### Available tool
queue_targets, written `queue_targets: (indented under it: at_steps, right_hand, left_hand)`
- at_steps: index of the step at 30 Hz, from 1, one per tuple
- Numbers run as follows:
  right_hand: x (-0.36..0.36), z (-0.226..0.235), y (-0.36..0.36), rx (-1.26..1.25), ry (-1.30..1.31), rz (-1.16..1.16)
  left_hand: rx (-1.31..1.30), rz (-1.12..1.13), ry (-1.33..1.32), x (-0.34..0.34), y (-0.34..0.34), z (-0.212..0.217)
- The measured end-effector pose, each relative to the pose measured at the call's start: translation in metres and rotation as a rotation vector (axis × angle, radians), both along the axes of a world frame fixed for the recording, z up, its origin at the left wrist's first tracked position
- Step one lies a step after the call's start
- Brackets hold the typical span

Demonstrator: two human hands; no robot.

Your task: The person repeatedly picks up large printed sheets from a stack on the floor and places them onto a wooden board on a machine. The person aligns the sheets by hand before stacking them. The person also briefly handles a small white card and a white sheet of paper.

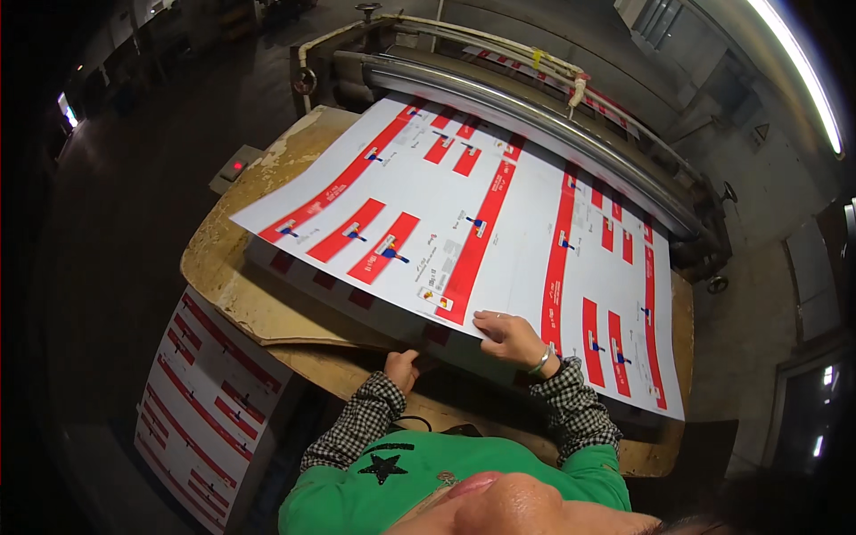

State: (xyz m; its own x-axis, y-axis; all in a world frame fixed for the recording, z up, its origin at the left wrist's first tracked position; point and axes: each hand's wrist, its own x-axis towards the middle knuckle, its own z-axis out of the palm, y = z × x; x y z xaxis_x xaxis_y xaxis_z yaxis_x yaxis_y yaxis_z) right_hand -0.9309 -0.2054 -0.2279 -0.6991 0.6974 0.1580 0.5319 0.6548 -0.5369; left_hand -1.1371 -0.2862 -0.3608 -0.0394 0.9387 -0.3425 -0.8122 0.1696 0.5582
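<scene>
A large white printed sheet with red bands and small blue marks slopes from a metal roller down toward me. My right hand, with a bracelet at the wrist, is closed on the sheet's near edge, just right of its middle. Left of it and lower, my left hand is at the front edge of the worn wooden board, its fingers curled by the shadow under the sheet. What those fingers pinch, if anything, is hidden. Beneath the raised sheet, more red-banded print shows.
At lower left, below the board, lies a stack of similar printed sheets. A small box with a red light sits beside the board. Pipes run above the roller, and a handwheel is at its left end.
</scene>
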Motion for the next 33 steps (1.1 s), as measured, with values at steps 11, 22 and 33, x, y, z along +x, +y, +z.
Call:
queue_targets:
  at_steps: [11,22,33]
  right_hand:
    - [-0.001,-0.049,0.014,-0.118,-0.153,-0.022]
    - [-0.013,-0.070,0.023,0.003,-0.394,-0.068]
    - [0.011,0.022,0.008,-0.188,-0.009,0.017]
  left_hand:
    - [-0.064,-0.025,0.069,0.005,0.015,-0.001]
    - [-0.037,-0.122,0.051,0.005,0.012,0.009]
    - [-0.044,-0.027,-0.017,0.004,0.003,-0.022]
